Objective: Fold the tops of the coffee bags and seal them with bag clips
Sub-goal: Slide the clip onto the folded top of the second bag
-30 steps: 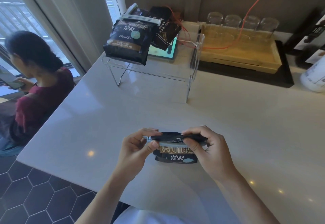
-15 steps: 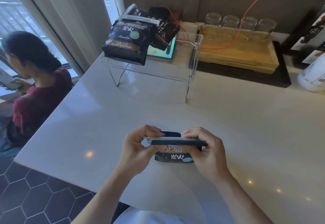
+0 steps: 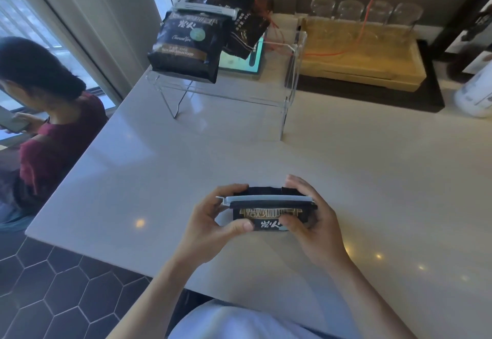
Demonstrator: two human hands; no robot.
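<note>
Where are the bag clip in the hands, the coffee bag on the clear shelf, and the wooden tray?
bag clip (image 3: 269, 200), head view, middle of its pale bar.
coffee bag on the clear shelf (image 3: 186, 45), head view, printed front face.
wooden tray (image 3: 359, 72), head view, front wall.

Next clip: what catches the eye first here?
Both hands, left hand and right hand, grip a small black coffee bag over the near edge of the white counter, a pale bag clip across its folded top. Behind, another clipped coffee bag sits on a clear acrylic shelf.

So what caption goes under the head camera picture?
Both hands hold a clipped coffee bag over the white counter.
</note>
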